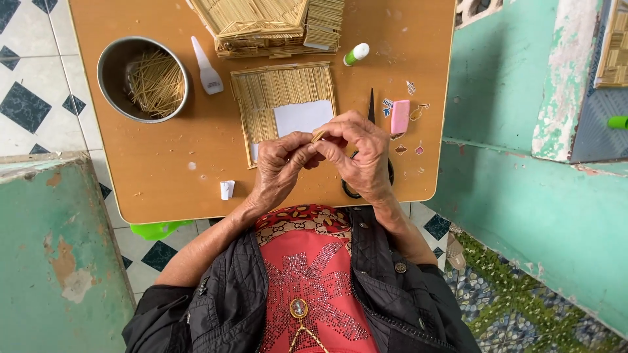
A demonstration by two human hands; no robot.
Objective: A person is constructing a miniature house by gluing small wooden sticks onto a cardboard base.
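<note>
black jacket (216, 307), red sequinned top (314, 287)

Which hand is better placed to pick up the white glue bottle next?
Probably the left hand: the glue bottle lies by the bowl, on its side of the panel. The right hand would have to cross over. Both pinch a stick.

An orange-brown wooden worktop (163, 170) fills the upper middle of the frame. At its upper left stands a round metal bowl (111, 62) holding thin pale sticks (156, 82). Just right of the bowl lies a white squeeze bottle of glue (207, 68). Near the top centre sits a green-and-white glue stick (356, 53). A pink rectangular eraser (400, 116) lies towards the right edge. Teal walls (523, 196) flank both sides.
</note>
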